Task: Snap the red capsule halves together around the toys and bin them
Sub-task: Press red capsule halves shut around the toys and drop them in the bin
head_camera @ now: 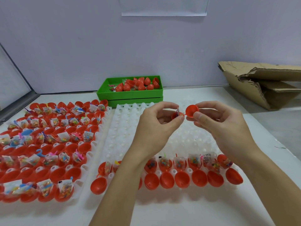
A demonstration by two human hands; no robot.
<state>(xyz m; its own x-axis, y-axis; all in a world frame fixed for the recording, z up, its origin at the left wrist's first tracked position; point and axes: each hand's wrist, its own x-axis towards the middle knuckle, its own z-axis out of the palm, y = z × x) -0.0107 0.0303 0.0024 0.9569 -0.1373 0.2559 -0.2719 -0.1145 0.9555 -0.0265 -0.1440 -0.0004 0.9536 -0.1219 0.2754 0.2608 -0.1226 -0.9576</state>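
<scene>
Mid-frame, above the white tray point(123, 128): left hand point(156, 126) has its fingers point(178, 118) pinching a red capsule half point(175, 115) with a small clear toy packet point(177, 111) sticking up out of it; most of this half is hidden by the fingers, so its facing is unclear. Right hand point(218, 121) pinches the empty red half point(192, 110) by its rim, thumb in front and forefinger behind, with the hollow side facing the camera and slightly left. The two halves sit just beside each other, not joined; whether a thin red hinge links them is hard to tell. Halves are smooth, glossy hard plastic, rounded egg-cup shape. White tray is translucent moulded plastic with rows of round pockets; its lower rows hold a row of red halves with toy packets point(180, 162) and a row of empty red halves point(182, 179), openings up. Second tray point(91, 154) at left of frame is packed with red halves, many with crinkly clear packets of coloured bits. Green plastic bin point(130, 94) at upper centre holds closed red capsules point(140, 84), egg-shaped, lying at mixed angles. Torn brown cardboard point(260, 82) at upper right on the white table point(179, 212).
</scene>
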